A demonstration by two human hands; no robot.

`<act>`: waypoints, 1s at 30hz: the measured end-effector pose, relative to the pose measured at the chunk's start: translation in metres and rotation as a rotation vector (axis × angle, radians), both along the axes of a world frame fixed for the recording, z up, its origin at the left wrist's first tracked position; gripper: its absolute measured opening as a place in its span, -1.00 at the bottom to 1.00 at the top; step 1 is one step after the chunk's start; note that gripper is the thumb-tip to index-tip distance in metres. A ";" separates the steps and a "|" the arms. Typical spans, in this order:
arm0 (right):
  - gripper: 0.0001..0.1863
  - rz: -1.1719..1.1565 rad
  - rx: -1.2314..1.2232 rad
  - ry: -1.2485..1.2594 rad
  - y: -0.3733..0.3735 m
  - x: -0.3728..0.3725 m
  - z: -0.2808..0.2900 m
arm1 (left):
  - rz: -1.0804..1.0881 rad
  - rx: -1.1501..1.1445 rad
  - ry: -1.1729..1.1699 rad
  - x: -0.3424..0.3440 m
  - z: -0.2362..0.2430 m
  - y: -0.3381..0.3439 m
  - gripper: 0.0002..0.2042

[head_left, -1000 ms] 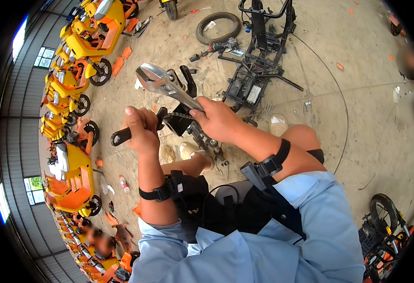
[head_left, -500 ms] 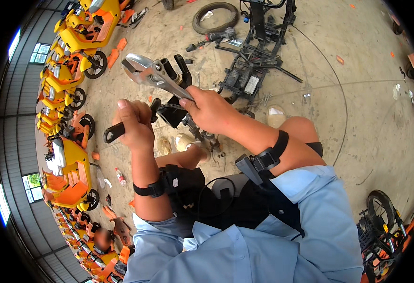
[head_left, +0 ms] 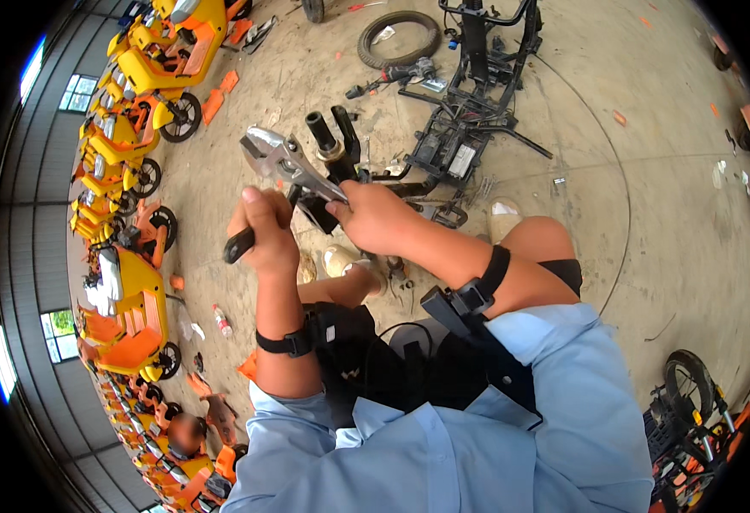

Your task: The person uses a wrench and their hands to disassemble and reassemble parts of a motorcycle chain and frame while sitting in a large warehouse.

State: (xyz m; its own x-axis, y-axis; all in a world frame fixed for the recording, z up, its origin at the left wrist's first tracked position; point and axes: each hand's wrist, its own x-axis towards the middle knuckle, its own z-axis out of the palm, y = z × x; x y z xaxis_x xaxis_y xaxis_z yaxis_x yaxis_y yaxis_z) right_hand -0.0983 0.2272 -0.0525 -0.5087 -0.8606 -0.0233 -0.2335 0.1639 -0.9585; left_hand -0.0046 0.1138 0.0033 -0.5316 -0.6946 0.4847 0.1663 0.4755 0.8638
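Note:
My right hand (head_left: 373,215) is closed round the handle of a silver adjustable wrench (head_left: 305,175). The wrench's jaws point to the upper left, above my left hand, and nothing shows between them. My left hand (head_left: 265,229) is a fist round a black-handled tool (head_left: 240,245). One end of that handle sticks out at the left of the fist; its other end is mostly hidden behind my fingers. Just beyond the wrench stands a black steering tube (head_left: 338,162) with a metal collar. A dark boxy part (head_left: 317,214) sits below the wrench, between my hands.
A stripped black scooter frame (head_left: 456,141) lies ahead on the concrete floor. Past it are a loose tyre (head_left: 399,40) and a power tool (head_left: 407,72). Yellow and orange scooters (head_left: 140,291) line the left. A bottle (head_left: 222,321) lies near my left forearm.
My left hand has moved right with the black-handled tool, whose handle has turned more steeply. The wrench has dropped slightly to the right, showing more of the steering tube. The view has shifted a little.

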 end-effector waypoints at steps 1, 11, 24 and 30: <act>-0.63 -0.015 -0.025 0.016 -0.001 -0.001 0.000 | -0.083 0.091 0.079 0.003 0.002 -0.002 -0.52; -0.64 -0.148 -0.074 -0.017 0.015 -0.027 0.014 | -0.116 0.212 0.078 -0.005 0.008 -0.001 -0.54; -0.65 -0.361 -0.479 0.012 0.021 -0.023 0.079 | -0.126 0.200 0.056 0.003 0.011 -0.007 -0.56; -0.65 -0.065 0.087 -0.042 -0.001 0.003 -0.003 | -0.034 0.282 0.133 0.003 0.008 -0.010 -0.55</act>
State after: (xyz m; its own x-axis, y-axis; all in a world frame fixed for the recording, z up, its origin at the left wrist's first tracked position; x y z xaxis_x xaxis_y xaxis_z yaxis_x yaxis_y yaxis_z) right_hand -0.0952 0.2261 -0.0552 -0.5607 -0.8194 -0.1188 -0.1794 0.2603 -0.9487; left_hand -0.0015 0.1036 0.0114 -0.5018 -0.7941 0.3429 0.2989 0.2128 0.9303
